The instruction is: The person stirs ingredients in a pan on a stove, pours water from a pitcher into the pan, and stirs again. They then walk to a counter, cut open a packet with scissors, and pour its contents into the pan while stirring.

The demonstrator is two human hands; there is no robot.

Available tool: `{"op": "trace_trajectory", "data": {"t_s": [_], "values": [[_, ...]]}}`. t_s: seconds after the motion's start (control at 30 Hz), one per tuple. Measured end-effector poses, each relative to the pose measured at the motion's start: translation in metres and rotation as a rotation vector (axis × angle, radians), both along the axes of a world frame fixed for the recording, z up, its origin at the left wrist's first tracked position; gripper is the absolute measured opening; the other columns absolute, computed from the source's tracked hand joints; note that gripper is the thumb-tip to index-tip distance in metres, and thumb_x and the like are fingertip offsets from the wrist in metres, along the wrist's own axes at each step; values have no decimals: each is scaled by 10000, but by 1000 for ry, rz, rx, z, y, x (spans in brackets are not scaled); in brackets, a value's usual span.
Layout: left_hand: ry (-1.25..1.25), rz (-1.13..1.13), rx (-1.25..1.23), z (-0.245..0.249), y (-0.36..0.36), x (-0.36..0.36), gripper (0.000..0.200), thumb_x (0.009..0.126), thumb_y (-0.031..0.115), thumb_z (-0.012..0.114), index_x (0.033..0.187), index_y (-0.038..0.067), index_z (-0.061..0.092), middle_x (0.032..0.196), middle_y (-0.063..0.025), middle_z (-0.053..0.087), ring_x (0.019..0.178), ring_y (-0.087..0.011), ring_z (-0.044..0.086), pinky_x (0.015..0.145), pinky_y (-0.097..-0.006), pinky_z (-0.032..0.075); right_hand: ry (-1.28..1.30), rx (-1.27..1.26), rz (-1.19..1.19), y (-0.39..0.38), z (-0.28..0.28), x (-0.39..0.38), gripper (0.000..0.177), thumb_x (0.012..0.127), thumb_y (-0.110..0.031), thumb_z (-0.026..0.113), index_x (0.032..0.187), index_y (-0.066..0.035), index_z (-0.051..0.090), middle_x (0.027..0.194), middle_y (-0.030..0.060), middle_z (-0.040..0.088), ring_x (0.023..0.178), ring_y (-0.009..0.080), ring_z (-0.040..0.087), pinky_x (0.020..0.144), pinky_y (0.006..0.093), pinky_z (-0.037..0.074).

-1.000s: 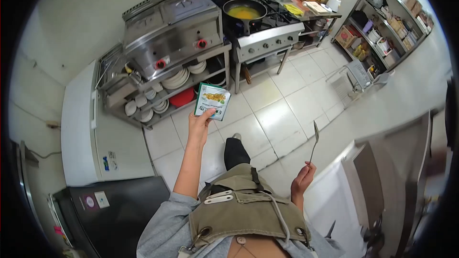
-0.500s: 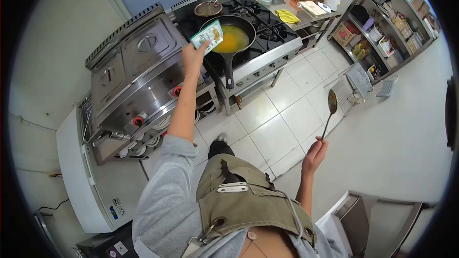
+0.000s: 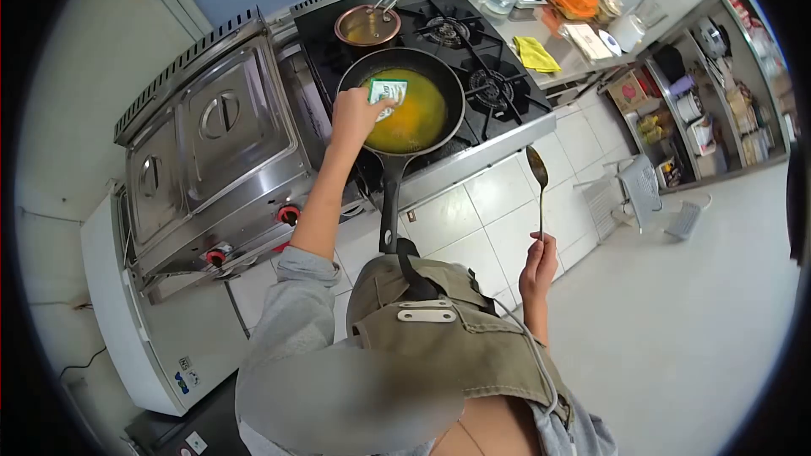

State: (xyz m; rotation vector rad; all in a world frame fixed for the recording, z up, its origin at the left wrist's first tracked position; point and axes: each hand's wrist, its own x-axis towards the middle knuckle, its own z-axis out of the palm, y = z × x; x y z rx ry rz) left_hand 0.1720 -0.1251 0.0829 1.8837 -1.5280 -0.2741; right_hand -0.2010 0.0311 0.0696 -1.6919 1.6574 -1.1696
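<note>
My left hand (image 3: 352,116) grips a small green and white sachet (image 3: 386,94) and holds it tipped over a black frying pan (image 3: 448,76) of yellow-orange liquid (image 3: 418,118) on the gas stove (image 3: 473,59). The pan's long handle (image 3: 389,203) points toward me. My right hand (image 3: 539,263) is out to the right at waist height, holding a long metal spoon (image 3: 538,181) upright, bowl at the top, away from the pan.
A small copper saucepan (image 3: 367,25) sits on the back burner. A steel two-lidded griddle unit (image 3: 211,143) stands left of the stove. A yellow cloth (image 3: 535,54) lies on the counter to the right, with shelving (image 3: 718,93) beyond. The floor (image 3: 676,304) is tiled.
I have stepped up to the stove. My left hand has carried the sachet from in front of me to over the pan and tipped it. The spoon has stayed upright in my right hand.
</note>
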Motion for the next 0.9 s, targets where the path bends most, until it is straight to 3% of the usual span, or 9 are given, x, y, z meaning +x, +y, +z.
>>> {"op": "trace_trajectory", "data": {"t_s": [0.13,0.27,0.33,0.4,0.47,0.53,0.6,0.73,0.9], "values": [[33,25,-52,-11,-19,-3,423,637,343,750,684,-58,625,628,-242,572,607,-379,583,582,-424,454,15,96,30,-48,9,7,193,935,-141,379,946,-26,534,538,3,384,482,83,342,457,234,279],[102,65,45,-1,-24,-6,357,680,291,728,689,-51,626,631,-232,580,615,-373,586,590,-419,453,48,99,134,-95,14,24,193,928,-130,389,956,-20,546,538,36,392,486,106,367,466,262,306],[112,98,75,0,-24,-7,337,680,285,727,725,-37,639,646,-224,590,627,-362,593,590,-412,454,150,142,220,-124,23,35,175,908,-109,440,921,-14,587,592,104,512,486,188,462,496,304,374],[149,127,-4,2,-22,-8,371,652,321,744,744,-25,646,655,-209,600,623,-353,595,590,-407,456,273,-140,361,-161,-2,40,155,879,-119,492,899,-22,613,692,160,597,570,296,573,542,361,439],[127,190,-1,4,-20,-5,330,663,283,746,778,-14,659,669,-180,623,615,-293,620,571,-355,462,415,-133,524,-190,12,57,148,853,-148,530,882,-39,627,746,178,614,666,348,598,575,413,467],[104,241,-3,4,-19,-4,294,673,246,748,812,-2,673,682,-151,646,608,-232,645,552,-303,468,571,-83,725,-215,14,78,146,827,-186,550,791,-61,617,693,140,619,630,325,602,548,420,468],[237,339,-61,0,-16,-7,268,688,219,740,816,-5,670,701,-147,654,630,-210,655,563,-289,473,655,-269,917,-242,-7,109,188,821,-216,547,720,-68,605,615,135,599,575,309,603,523,408,480],[337,389,-120,1,-7,-13,273,709,236,714,819,-7,654,728,-168,646,660,-265,647,592,-312,477,812,-267,886,-266,-12,143,205,815,-201,539,680,-56,591,593,143,596,537,303,605,496,390,486],[487,459,-224,-3,-5,-13,226,810,153,643,941,-26,602,840,-93,664,748,-115,629,610,-262,495,836,-308,763,-297,-19,165,197,815,-173,505,682,-46,576,605,156,604,564,311,621,505,393,500]]}}
